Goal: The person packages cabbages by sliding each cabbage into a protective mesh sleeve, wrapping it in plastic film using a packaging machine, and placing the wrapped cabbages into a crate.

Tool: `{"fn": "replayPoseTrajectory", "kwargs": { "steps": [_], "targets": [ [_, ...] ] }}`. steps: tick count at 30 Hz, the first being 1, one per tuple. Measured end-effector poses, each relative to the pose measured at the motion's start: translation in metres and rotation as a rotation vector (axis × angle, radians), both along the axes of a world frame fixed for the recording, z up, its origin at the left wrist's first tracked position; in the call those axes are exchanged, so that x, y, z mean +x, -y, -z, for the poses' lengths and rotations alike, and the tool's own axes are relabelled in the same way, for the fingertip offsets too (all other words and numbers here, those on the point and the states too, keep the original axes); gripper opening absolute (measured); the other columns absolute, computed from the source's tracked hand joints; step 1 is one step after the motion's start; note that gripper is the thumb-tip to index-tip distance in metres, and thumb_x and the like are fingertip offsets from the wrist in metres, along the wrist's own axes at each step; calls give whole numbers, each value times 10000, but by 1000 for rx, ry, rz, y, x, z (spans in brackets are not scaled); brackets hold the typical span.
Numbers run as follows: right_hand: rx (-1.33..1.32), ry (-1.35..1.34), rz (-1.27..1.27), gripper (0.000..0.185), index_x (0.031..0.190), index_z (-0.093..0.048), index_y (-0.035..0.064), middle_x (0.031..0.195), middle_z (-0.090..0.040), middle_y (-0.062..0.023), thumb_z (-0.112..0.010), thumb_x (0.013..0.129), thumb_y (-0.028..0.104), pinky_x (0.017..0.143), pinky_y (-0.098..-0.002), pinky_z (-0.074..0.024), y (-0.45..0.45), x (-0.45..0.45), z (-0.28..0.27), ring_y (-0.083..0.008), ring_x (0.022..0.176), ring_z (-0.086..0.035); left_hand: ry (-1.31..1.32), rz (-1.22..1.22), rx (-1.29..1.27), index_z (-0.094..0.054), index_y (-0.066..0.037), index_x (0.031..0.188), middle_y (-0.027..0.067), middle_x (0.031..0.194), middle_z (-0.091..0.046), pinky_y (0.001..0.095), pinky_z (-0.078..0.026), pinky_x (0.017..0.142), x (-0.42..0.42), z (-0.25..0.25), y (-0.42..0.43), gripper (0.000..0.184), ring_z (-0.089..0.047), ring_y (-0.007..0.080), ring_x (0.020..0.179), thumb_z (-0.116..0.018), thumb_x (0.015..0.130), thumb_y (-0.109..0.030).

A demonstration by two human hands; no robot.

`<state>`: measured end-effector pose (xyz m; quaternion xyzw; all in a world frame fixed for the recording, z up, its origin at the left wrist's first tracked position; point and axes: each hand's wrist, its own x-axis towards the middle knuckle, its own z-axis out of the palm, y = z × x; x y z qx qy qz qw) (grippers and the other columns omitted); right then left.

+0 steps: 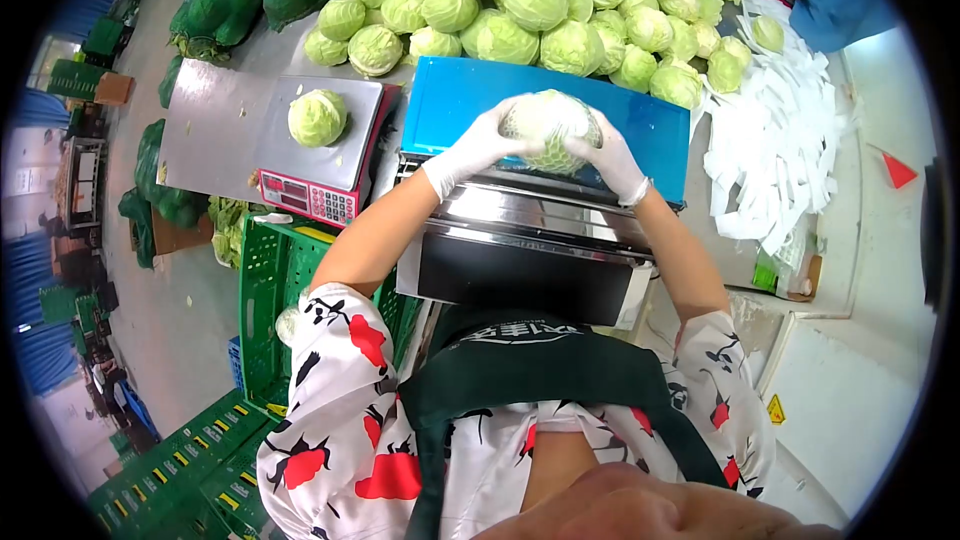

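Left hand (483,143): gloved, clasped round the wrapped cabbage (548,130)
Right hand (614,157): gloved, clasped on its right side
Wrapped cabbage: between both hands, over the blue platform (445,95)
Cabbage heap (532,2): far side
Red scale (328,170): left of the platform

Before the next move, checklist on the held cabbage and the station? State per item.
1. Grip: ok. Left hand and right hand hold the cabbage from opposite sides.
2. Gloves: ok, white ones on both hands.
3. Wrapping all round: cannot tell. White covering shows on top; the underside is hidden.
4. Blue panel free of other cabbages: ok.
5. Scale free: not ok, a second cabbage sits on it.
6. Scale display reading: cannot tell, too small.
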<state>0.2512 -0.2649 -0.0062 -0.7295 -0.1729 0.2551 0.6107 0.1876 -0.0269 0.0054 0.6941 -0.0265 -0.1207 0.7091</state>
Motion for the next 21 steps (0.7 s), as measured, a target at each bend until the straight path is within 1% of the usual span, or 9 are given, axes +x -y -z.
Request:
{"fn": "replayPoseTrajectory", "kwargs": {
  "steps": [1, 3, 5, 6, 9, 11, 15, 18, 21],
  "targets": [
    [97, -135, 17, 736, 1415, -451, -5, 1260, -598, -98, -712, 892, 443, 929, -290, -491, 1, -15, 3, -163, 1103, -587, -142, -21, -136, -396, 41, 1437, 150, 1388, -529, 330, -393, 1093, -12, -14, 2, 825, -509, 212, 1272, -790, 822, -342],
    [153, -401, 39, 681, 1396, -481, 14, 1223, -611, -87, -654, 924, 473, 876, -270, -497, 3, -58, -40, -135, 1065, -593, -255, 13, -237, -491, 32, 1361, 127, 1297, -598, 320, -408, 1070, -44, -19, 7, 588, -545, 188, 1216, -609, 972, -392],
    [76, -601, -66, 641, 1389, -493, 29, 1197, -615, -71, -593, 957, 492, 823, -248, -498, 21, -95, -80, -107, 1023, -594, -352, 106, -216, -497, -10, 1381, 110, 1264, -622, 282, -557, 781, -89, -46, 12, 618, -635, 143, 1036, -626, 953, -437],
    [-28, -668, -181, 626, 1392, -489, 36, 1189, -612, -62, -561, 973, 496, 796, -236, -497, 38, -114, -90, -93, 1000, -593, -380, 142, -222, -483, -36, 1406, 109, 1224, -643, 248, -560, 626, -114, -64, 17, 639, -661, 132, 919, -625, 949, -459],
    [-26, -688, -95, 639, 1426, -470, 25, 1279, -604, -92, -533, 989, 487, 925, -291, -478, 51, -196, -109, -135, 1115, -582, -566, 267, -157, -476, -12, 1404, 125, 1179, -648, 281, -588, 685, -185, -72, 28, 669, -667, 162, 919, -642, 941, -465],
    [-1, -758, -69, 698, 1446, -456, 8, 1354, -577, -120, -496, 993, 536, 1036, -316, -419, 55, -227, -93, -161, 1218, -542, -578, 228, -230, -457, 0, 1427, 132, 1237, -631, 284, -580, 687, -214, -38, 36, 688, -674, 171, 937, -627, 951, -467],
    [12, -904, -40, 749, 1449, -442, 11, 1316, -597, -89, -430, 995, 606, 936, -250, -469, 42, -229, -16, -136, 1160, -572, -797, 190, -312, -501, -17, 1400, 118, 1186, -674, 261, -563, 658, -223, 12, 29, 752, -685, 181, 954, -515, 953, -621],
    [64, -1025, -104, 687, 1433, -480, 73, 1310, -598, -59, -398, 1005, 605, 901, -245, -481, 22, -227, 12, -132, 1140, -587, -937, 210, -389, -500, -19, 1402, 124, 1204, -669, 305, -549, 806, -224, 17, 22, 782, -676, 171, 981, -466, 955, -659],
    [146, -1060, -107, 677, 1436, -479, 95, 1324, -593, -53, -374, 1008, 609, 914, -265, -486, 13, -232, 8, -130, 1131, -593, -929, 98, -515, -450, 11, 1427, 131, 1242, -648, 341, -510, 949, -245, 32, 19, 724, -651, 177, 1073, -473, 996, -570]
  ]
}}
